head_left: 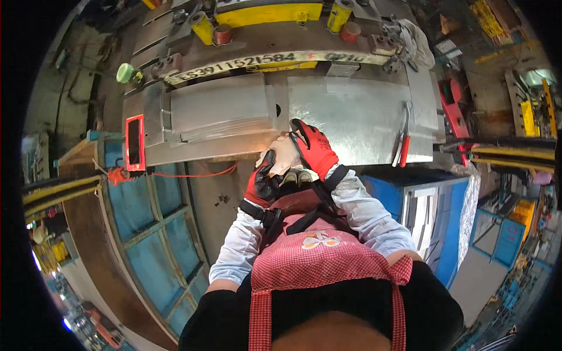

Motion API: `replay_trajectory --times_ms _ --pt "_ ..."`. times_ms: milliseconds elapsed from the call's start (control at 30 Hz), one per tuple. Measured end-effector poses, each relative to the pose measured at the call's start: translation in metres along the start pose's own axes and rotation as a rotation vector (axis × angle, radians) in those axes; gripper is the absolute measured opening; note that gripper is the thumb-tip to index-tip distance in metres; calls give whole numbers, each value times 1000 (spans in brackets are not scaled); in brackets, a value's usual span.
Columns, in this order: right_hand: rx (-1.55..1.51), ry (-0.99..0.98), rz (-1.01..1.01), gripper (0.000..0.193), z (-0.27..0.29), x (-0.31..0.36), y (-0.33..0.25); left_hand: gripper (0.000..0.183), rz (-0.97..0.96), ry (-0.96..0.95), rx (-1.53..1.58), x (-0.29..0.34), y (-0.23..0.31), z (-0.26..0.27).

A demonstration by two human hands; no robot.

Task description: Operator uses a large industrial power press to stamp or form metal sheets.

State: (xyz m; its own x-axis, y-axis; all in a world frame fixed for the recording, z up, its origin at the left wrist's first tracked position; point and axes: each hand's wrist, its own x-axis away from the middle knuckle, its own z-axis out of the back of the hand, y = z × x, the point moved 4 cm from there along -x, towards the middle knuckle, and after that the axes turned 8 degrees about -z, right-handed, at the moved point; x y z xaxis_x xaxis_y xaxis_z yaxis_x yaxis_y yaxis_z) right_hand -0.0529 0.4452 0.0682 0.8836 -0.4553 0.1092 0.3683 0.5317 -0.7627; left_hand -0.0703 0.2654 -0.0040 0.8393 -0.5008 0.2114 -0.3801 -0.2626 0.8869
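Note:
My left hand (263,182), in a red and black work glove, is closed on a crumpled cream cloth (285,154) at the near edge of the bench. Gripping the same cloth from the other side is my right hand (314,148), gloved alike, its fingers curled and partly hidden. Just beyond the left hand lies a stack of thin metal sheets (219,108). A wide, shiny metal sheet (351,111) spreads out past the right hand. On that sheet's right part rest red-handled pliers (404,143).
Across the back stands a heavy press die (275,47) with yellow blocks. A phone in a red case (135,142) lies at the bench's left, near an orange cord (202,175). A blue-framed rack (155,216) stands lower left, a blue cabinet (436,210) lower right.

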Motion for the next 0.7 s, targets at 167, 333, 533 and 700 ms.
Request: replay_trajectory --times_ms 167,333,533,700 --pt "117 21 -124 68 7 11 -18 41 326 -43 779 7 22 -23" --pt "-155 -67 -255 83 5 25 -22 42 88 -199 169 -4 -4 14" --pt "-453 17 -350 71 -6 71 -25 45 247 -357 149 26 45 49" --pt "-561 114 -419 76 1 121 -20 47 453 -326 28 53 98 26"
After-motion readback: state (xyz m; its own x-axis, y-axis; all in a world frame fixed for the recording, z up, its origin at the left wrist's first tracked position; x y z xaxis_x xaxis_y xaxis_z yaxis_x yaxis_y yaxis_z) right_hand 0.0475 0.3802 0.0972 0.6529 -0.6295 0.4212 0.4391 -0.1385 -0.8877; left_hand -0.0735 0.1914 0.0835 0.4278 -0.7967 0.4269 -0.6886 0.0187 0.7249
